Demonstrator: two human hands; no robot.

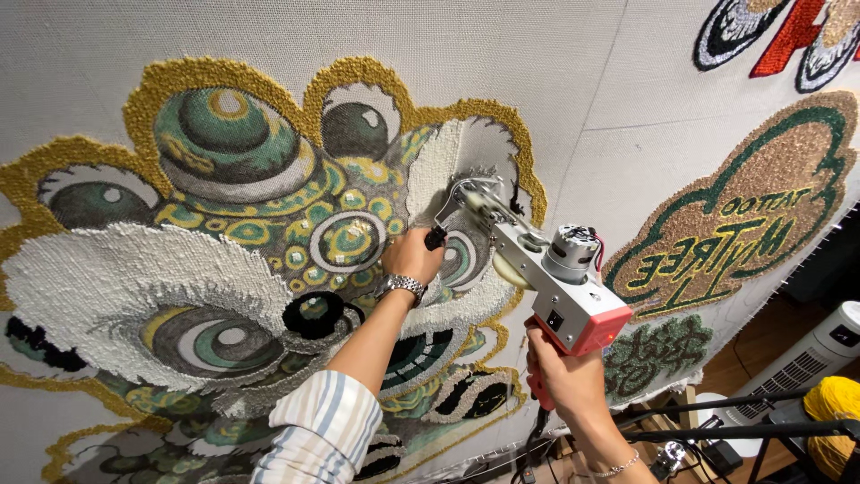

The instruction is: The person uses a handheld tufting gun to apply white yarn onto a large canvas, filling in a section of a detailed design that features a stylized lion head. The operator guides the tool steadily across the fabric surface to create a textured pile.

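Observation:
A tufting gun [546,273], white and pink with a small motor on top, is pressed with its needle end against a stretched grey tufting cloth [555,81]. My left hand [412,255], with a metal watch on the wrist, grips the gun's black front handle. Lower down, my right hand [566,376] is closed around the pink rear grip. The needle sits in a white tufted patch of a large lion-face design [233,224] in gold, green and white yarn.
A second tufted piece shaped like a tree [743,224], in tan and green, is on the cloth at right. Part of a red and black piece [779,36] shows at top right. Below right stand a white tower appliance [811,358], a yellow yarn ball [833,403] and black frame bars [717,430].

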